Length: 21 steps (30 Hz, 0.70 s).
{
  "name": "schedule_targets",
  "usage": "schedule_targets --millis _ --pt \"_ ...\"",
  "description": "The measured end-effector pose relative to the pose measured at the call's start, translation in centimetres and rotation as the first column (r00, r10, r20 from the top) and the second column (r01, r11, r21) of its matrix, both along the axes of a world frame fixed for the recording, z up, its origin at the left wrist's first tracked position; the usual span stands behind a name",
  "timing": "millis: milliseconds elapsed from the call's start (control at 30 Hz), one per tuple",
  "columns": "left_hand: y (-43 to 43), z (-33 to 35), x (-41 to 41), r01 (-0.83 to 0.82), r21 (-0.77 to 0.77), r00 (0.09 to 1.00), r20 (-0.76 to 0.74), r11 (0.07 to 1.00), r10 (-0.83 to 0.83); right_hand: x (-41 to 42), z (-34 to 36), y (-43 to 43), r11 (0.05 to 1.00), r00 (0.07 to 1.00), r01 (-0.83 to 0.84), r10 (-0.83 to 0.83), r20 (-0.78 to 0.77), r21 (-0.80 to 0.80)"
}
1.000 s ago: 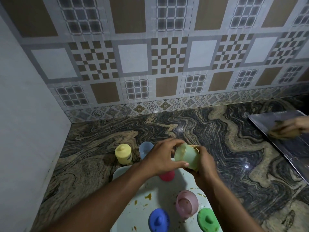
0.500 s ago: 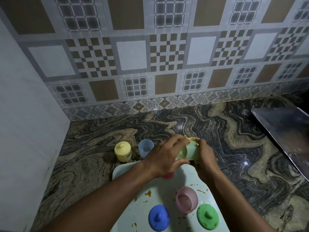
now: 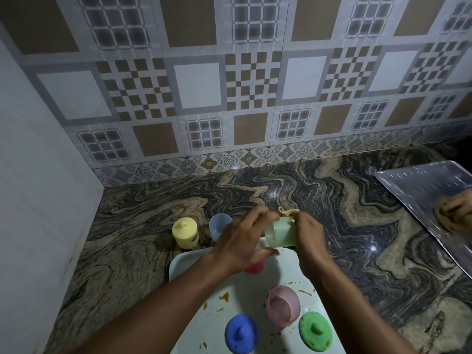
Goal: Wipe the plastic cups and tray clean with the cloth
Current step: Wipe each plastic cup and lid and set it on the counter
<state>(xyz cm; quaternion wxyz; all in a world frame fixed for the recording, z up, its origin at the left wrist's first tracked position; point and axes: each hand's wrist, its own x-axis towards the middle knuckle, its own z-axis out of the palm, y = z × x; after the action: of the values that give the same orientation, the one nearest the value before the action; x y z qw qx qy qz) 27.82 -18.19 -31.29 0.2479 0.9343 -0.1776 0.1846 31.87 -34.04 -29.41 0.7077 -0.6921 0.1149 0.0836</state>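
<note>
left hand (image 3: 242,241) at frame centre grips pale green cup (image 3: 281,233), fingers over the top, thumb under. cup lies on its side, held in the air above the far end of the tray, open end toward frame left. right hand (image 3: 310,237) closed around the cup's other end, clutching a tan cloth (image 3: 288,212); a bit of cloth sticks out above the knuckles. can't tell how much cloth is inside the hand.

white tray (image 3: 283,273) in lower centre of frame, on the counter (image 3: 357,226). brown smears (image 3: 224,296) and crumbs on it. on the tray: red cup (image 3: 255,269) mostly hidden under the left wrist, pink cup (image 3: 282,305) tilted with its mouth toward the camera, blue lid (image 3: 241,333) and green lid (image 3: 315,329) near the bottom edge, both with a knob.

just past the tray toward the wall: yellow lidded cup (image 3: 185,233) and light blue cup (image 3: 219,224), side by side on the counter, left of the hands.

right edge of frame: shiny metal tray (image 3: 421,190), another person's hand (image 3: 456,213) on it, blurred. patterned tile wall (image 3: 229,85) across the top, plain white wall (image 3: 38,175) at left.
</note>
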Motion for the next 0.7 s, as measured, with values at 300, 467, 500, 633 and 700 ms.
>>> schedule_targets --millis 300,467,500,633,700 --pt "-0.4 -0.1 -0.3 -0.004 -0.025 1.000 -0.017 1.000 0.003 0.2 -1.1 -0.3 0.999 1.000 -0.005 0.005 0.005 -0.042" --pt "-1.1 0.2 -0.2 -0.174 -0.402 0.936 -0.352 0.899 0.024 0.3 -1.9 -0.4 0.991 0.998 -0.015 0.023 0.059 -0.132" --pt "-1.0 0.5 -0.2 -0.128 -0.316 0.962 -0.270 0.940 0.040 0.3 -1.9 -0.3 0.990 0.998 -0.014 0.022 0.050 -0.141" --pt "-0.5 0.4 -0.6 0.064 0.000 0.998 0.028 0.998 -0.064 0.4 -1.5 -0.2 0.997 1.000 0.011 -0.011 0.000 -0.081" --pt "-0.7 0.7 -0.6 -0.008 -0.152 0.994 -0.105 0.988 -0.008 0.5 -1.3 -0.3 0.997 1.000 0.010 -0.008 0.021 -0.077"
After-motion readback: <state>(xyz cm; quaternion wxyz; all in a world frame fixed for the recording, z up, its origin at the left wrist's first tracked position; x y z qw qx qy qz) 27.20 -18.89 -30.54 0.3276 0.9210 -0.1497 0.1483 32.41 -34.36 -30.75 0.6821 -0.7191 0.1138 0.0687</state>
